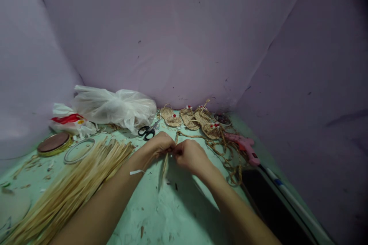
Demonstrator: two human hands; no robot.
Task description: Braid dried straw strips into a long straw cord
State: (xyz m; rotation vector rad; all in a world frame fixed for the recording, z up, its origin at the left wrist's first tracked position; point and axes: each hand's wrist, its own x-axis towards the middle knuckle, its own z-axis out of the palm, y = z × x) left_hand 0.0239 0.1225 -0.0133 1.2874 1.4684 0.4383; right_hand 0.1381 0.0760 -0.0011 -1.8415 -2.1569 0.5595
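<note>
My left hand (pixel 163 143) and my right hand (pixel 189 154) meet over the middle of the green tabletop, fingers pinched together. Between them runs a braided straw cord (pixel 177 137); its knotted upper end shows beyond my fingers. A loose straw tail (pixel 164 166) hangs below my left hand. From the cord's top, a long twisted rope (pixel 191 135) trails right into a tangled heap (pixel 227 153). Just behind my left hand lie black-handled scissors (pixel 147 133). The exact grip of my fingertips is hidden by the hands.
A bundle of straw strips (pixel 77 187) lies left, near a tape ring (pixel 79 151) and a round tin (pixel 54 143). Plastic bags (pixel 115 107) sit behind. Woven pieces with red beads (pixel 188 118) line the back. Right are a pink glue gun (pixel 243 145) and a black slab (pixel 270 203).
</note>
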